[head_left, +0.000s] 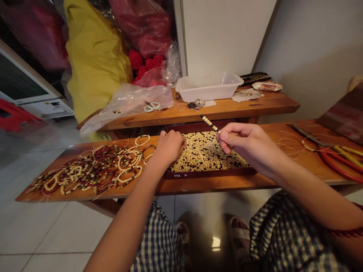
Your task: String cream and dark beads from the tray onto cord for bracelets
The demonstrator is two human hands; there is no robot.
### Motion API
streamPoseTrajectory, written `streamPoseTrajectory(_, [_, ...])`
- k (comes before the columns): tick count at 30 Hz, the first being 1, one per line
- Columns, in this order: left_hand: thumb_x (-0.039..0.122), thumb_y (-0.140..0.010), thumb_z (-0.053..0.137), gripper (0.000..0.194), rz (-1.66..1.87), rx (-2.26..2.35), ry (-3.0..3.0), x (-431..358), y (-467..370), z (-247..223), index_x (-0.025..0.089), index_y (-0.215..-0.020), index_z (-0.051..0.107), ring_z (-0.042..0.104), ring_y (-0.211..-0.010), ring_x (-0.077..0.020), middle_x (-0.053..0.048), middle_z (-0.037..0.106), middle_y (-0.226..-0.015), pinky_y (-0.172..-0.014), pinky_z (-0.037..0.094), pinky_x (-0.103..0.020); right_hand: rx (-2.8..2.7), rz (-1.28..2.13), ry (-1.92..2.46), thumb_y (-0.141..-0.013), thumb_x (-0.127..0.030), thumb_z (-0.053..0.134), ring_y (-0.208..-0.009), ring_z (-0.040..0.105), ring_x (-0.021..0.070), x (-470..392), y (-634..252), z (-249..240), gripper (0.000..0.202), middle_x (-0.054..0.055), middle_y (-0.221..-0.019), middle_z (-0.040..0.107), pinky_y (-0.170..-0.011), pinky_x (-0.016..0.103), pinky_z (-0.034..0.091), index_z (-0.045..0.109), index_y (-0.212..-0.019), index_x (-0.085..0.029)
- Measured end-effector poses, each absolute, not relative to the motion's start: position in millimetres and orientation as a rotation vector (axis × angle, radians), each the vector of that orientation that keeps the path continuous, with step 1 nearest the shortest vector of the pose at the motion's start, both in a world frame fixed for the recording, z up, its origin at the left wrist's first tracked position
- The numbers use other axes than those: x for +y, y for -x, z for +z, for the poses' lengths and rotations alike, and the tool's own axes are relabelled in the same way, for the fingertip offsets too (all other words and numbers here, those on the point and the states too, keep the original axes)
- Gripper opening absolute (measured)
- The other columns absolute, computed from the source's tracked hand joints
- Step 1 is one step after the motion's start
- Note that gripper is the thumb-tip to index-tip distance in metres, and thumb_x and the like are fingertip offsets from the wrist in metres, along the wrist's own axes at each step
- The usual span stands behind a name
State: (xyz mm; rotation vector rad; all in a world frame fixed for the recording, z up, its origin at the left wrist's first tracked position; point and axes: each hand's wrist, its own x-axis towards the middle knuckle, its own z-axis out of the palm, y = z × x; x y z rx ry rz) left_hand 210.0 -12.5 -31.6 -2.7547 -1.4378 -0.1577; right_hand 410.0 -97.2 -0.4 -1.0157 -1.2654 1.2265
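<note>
Right hand: the right hand point(237, 136) had its grip closed, thumb and fingers pinching one end of a bead strand point(209, 124) above the right part of the bead box point(210, 173).
Bead strand: mostly pale beads with some dark ones, it slanted up and away from the fingertips, over the far edge of the bead box.
Left hand: the left hand point(171, 145) was lowered at the left end of the bead box, fingers curled at the beads; whether its grip held any could not be told.
Loose beads: the loose beads point(204, 151), pale mixed with dark, covered the inside of the bead box.
Bench: the bench point(204, 185) carried the bead box.
Bracelets: a heap of bracelets point(93, 166), cream, brown and dark red, lay left of the bead box.
Cutting tool: a tool with red handles point(322, 149) lay well right of the bead box.
Rear bench: the rear bench point(266, 104) stood just beyond the bead box, bearing a white tub point(208, 92) and, farther left, pale-handled scissors point(152, 107).
Yellow bag: the yellow bag point(96, 49) stood beyond the bead box, to its left.
Checked trousers: the checked trousers point(161, 241) showed on the near side of the bead box.
</note>
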Motion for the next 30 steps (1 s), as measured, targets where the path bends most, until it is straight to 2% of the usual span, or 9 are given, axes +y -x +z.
streamPoseTrajectory(4, [0.020, -0.083, 0.044, 0.020, -0.228, -1.331, 2.779, -10, -207, -37, 0.017, -0.077, 0.063, 0.052, -0.088, -0.0246, -0.011, 0.062, -0.088, -0.076, 0.034, -0.038, -1.274, 1.206, 1.048, -0.073, -0.027, 0.070, -0.053, 0.048, 0.0067, -100, -412, 1, 0.016, -0.002, -0.058, 0.056, -0.054, 0.023, 0.038, 0.061, -0.067, -0.015])
streamPoseTrajectory(7, [0.022, -0.083, 0.046, 0.019, -0.487, -1.338, 2.822, -10, -206, -37, 0.017, -0.078, 0.063, 0.052, -0.087, -0.0231, -0.010, 0.061, -0.088, -0.076, 0.038, -0.036, -1.286, 1.174, 1.061, -0.074, -0.027, 0.068, -0.053, 0.048, 0.0073, -100, -414, 0, 0.016, -0.001, -0.060, 0.056, -0.054, 0.024, 0.038, 0.060, -0.068, -0.015])
streamPoseTrajectory(12, [0.025, -0.083, 0.049, 0.013, -1.066, -1.687, 3.274, -23, -210, -28, 0.017, -0.082, 0.060, 0.058, -0.060, -0.0138, -0.003, 0.064, -0.066, -0.061, 0.046, -0.028, -1.294, 1.148, 1.126, -0.075, -0.024, 0.065, -0.054, 0.047, 0.0082, -97, -418, 0, 0.014, 0.000, -0.059, 0.054, -0.055, 0.025, 0.037, 0.059, -0.065, -0.015])
streamPoseTrajectory(15, [0.022, -0.080, 0.056, 0.008, -1.328, -1.849, 3.595, -34, -214, -22, 0.014, -0.081, 0.058, 0.066, -0.072, -0.0141, -0.008, 0.070, -0.078, -0.071, 0.052, -0.030, -1.323, 1.137, 1.193, -0.075, -0.023, 0.063, -0.054, 0.046, 0.0084, -95, -421, 0, 0.014, 0.000, -0.058, 0.054, -0.055, 0.026, 0.036, 0.058, -0.064, -0.015])
streamPoseTrajectory(19, [0.028, -0.079, 0.061, 0.016, -1.725, -1.853, 3.597, -43, -221, -18, 0.012, -0.083, 0.059, 0.068, -0.083, -0.0153, -0.011, 0.071, -0.087, -0.085, 0.052, -0.034, -1.363, 1.113, 1.238, -0.075, -0.023, 0.062, -0.054, 0.046, 0.0086, -92, -422, -2, 0.014, 0.000, -0.059, 0.054, -0.056, 0.026, 0.036, 0.058, -0.064, -0.015])
streamPoseTrajectory(24, [0.026, -0.075, 0.066, 0.017, -2.249, -1.961, 3.151, -51, -230, -19, 0.013, -0.081, 0.057, 0.068, -0.076, -0.0145, -0.007, 0.071, -0.082, -0.082, 0.054, -0.033, -1.401, 1.092, 1.266, -0.074, -0.026, 0.063, -0.053, 0.045, 0.0090, -90, -424, -4, 0.016, 0.000, -0.059, 0.054, -0.055, 0.026, 0.036, 0.058, -0.063, -0.016])
streamPoseTrajectory(27, [0.021, -0.073, 0.066, 0.026, -2.289, -2.001, 2.967, -51, -233, -21, 0.015, -0.095, 0.054, 0.068, -0.072, -0.0142, -0.004, 0.070, -0.076, -0.078, 0.054, -0.032, -1.423, 1.096, 1.281, -0.074, -0.026, 0.063, -0.053, 0.046, 0.0090, -89, -426, -4, 0.016, -0.001, -0.058, 0.054, -0.055, 0.026, 0.036, 0.058, -0.063, -0.016])
streamPoseTrajectory(30, [0.020, -0.073, 0.065, 0.043, -2.105, -1.997, 2.889, -49, -231, -23, 0.015, -0.113, 0.048, 0.068, -0.077, -0.0161, -0.004, 0.070, -0.076, -0.079, 0.053, -0.032, -1.443, 1.078, 1.291, -0.074, -0.026, 0.063, -0.054, 0.045, 0.0094, -88, -429, -5, 0.016, -0.001, -0.057, 0.054, -0.056, 0.027, 0.035, 0.058, -0.062, -0.017])
